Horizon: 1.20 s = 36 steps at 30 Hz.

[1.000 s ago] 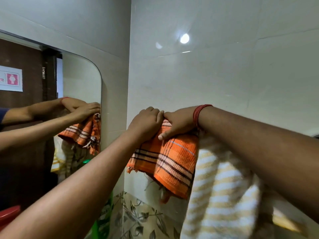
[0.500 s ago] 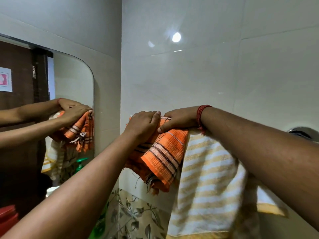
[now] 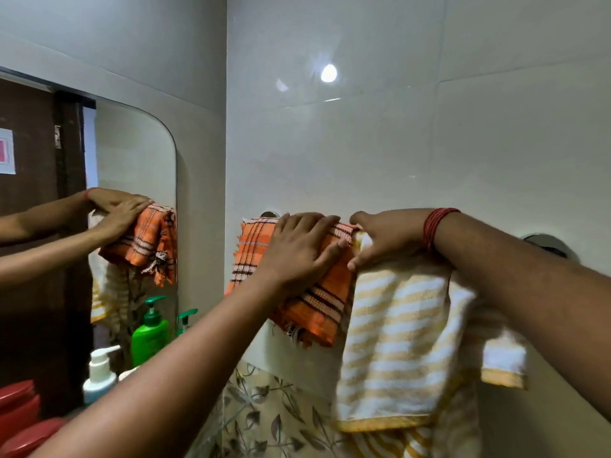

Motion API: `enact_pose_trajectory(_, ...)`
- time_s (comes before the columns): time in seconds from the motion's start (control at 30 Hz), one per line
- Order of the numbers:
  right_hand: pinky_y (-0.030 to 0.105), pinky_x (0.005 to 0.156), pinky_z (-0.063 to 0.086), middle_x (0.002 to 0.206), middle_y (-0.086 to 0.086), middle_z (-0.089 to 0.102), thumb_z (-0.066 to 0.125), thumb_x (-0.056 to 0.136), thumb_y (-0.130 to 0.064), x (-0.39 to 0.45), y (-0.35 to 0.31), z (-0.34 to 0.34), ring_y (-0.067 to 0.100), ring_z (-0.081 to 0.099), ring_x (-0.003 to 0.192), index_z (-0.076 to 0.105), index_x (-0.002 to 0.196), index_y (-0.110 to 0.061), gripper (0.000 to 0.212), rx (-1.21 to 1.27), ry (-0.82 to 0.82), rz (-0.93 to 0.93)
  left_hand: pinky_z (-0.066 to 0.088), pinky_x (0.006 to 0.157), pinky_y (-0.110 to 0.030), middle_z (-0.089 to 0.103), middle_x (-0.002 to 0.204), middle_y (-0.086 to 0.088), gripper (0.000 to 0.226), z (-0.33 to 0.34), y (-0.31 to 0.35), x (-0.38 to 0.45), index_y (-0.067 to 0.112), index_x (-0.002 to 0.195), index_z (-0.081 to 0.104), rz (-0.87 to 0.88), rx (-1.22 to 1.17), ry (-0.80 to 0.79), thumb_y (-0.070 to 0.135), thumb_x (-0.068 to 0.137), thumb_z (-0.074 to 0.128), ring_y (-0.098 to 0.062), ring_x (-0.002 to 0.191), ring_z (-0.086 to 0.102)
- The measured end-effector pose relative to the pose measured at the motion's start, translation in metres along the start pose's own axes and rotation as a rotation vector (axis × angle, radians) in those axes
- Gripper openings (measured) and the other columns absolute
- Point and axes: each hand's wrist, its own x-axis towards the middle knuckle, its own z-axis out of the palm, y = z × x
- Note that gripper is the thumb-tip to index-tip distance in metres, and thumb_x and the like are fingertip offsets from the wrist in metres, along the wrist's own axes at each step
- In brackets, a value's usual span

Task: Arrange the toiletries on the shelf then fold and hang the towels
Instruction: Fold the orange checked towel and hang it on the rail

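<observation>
An orange checked towel (image 3: 254, 252) hangs over the wall bar, whose chrome mount (image 3: 269, 214) shows above it. My left hand (image 3: 297, 249) lies flat on the towel's front, fingers straight and pressing it. To its right a white and yellow striped towel (image 3: 396, 342) hangs from the same bar. My right hand (image 3: 386, 239), a red thread on its wrist, curls over the striped towel's top left corner at the bar, the thumb touching the orange towel's edge. The bar itself is hidden under the towels.
A mirror (image 3: 132, 160) on the left wall reflects both hands and the towels. Below it stand a green pump bottle (image 3: 186, 320) and a white pump bottle (image 3: 99, 371). Red plastic (image 3: 20, 411) sits at the bottom left. The bar's right mount (image 3: 549, 242) shows past my right forearm.
The orange towel has been spread wider along the bar. My left hand went from curled on it to flat. My right hand shifted right onto the striped towel's top.
</observation>
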Motion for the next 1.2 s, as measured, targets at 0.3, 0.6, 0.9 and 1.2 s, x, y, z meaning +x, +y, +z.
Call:
enact_pose_trajectory(0.3,0.025,0.082,0.038,0.108,-0.006,0.063,0.063,0.090,-0.052,-0.053,0.022,0.003,0.013,0.055,0.096,0.061,0.115,-0.023,0.039,-0.075,0.002,0.072,0.012,0.124,-0.048,0.043,0.147,-0.001,0.062,-0.001,0.007,0.001,0.030,0.148,0.035,-0.083,0.036,-0.024,0.066,0.099,0.023,-0.023,0.141,0.032)
enact_pose_trajectory(0.6,0.029,0.077,0.038,0.100,-0.005,0.059,0.061,0.088,-0.057,-0.051,0.025,0.007,0.017,0.056,0.095,0.056,0.107,-0.024,0.038,-0.086,0.061,0.051,0.043,0.109,-0.042,0.053,0.137,-0.010,0.041,0.005,0.061,-0.032,0.009,0.132,0.056,0.068,-0.150,0.299,0.029,0.096,0.055,-0.026,0.129,0.046)
enact_pose_trajectory(0.9,0.035,0.076,0.045,0.118,0.004,0.063,0.055,0.089,-0.054,-0.063,0.031,0.017,0.027,0.060,0.100,0.053,0.119,-0.025,0.041,-0.113,0.375,0.027,0.052,0.091,-0.037,0.058,0.120,0.003,0.033,0.028,0.157,-0.040,0.029,0.127,0.048,-0.541,-1.011,0.051,0.049,0.102,0.048,-0.010,0.106,0.056)
enact_pose_trajectory(1.2,0.038,0.100,0.038,0.111,0.010,0.059,0.066,0.087,-0.028,-0.153,0.044,0.128,0.031,0.052,0.108,0.063,0.109,-0.008,0.029,0.385,1.515,0.261,0.046,0.109,-0.042,0.063,0.115,0.021,0.043,0.043,0.211,-0.027,0.033,0.133,0.046,-0.621,-1.081,0.209,0.050,0.096,0.058,-0.003,0.117,0.060)
